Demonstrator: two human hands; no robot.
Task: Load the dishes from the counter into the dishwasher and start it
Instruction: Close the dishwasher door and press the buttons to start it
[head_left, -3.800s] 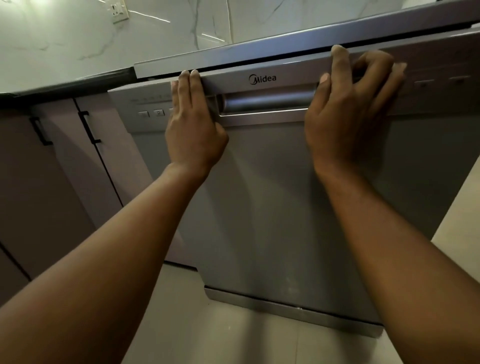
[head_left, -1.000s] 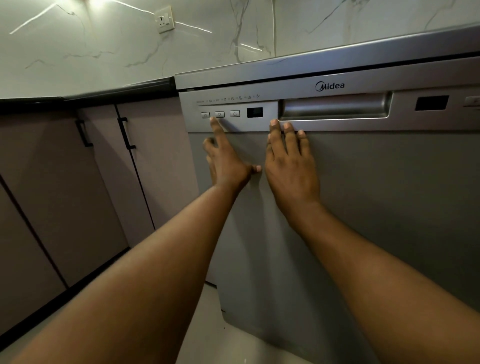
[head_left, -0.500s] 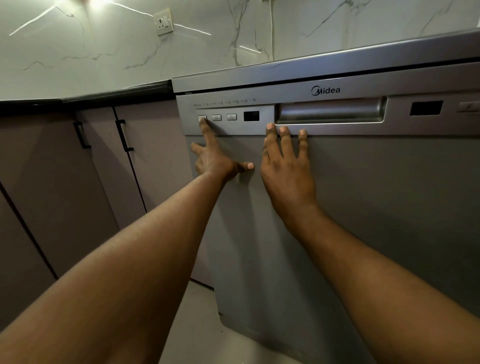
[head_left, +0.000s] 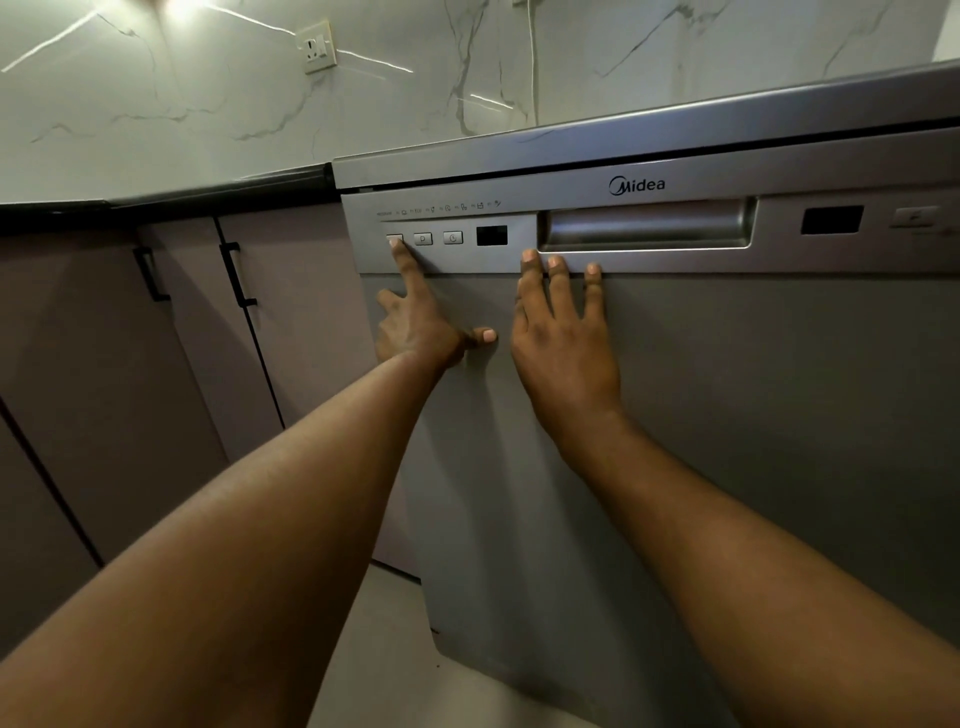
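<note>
head view: presses leftmost button (head_left: 390, 238) with straight index of left hand (head_left: 421, 332), moved off its neighbour, right hand (head_left: 566, 345) flat on dishwasher (head_left: 753, 415), apparently to start it.

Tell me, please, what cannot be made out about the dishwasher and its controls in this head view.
Head view only:
Leftmost button: symbol covered by the index fingertip of the left hand.
Program icons: too small to read.
Far-right button: blurred near the frame edge.
Dishwasher interior: hidden behind its shut door, so no dishes show.
Display: dark; whether a cycle is running cannot be told.
</note>
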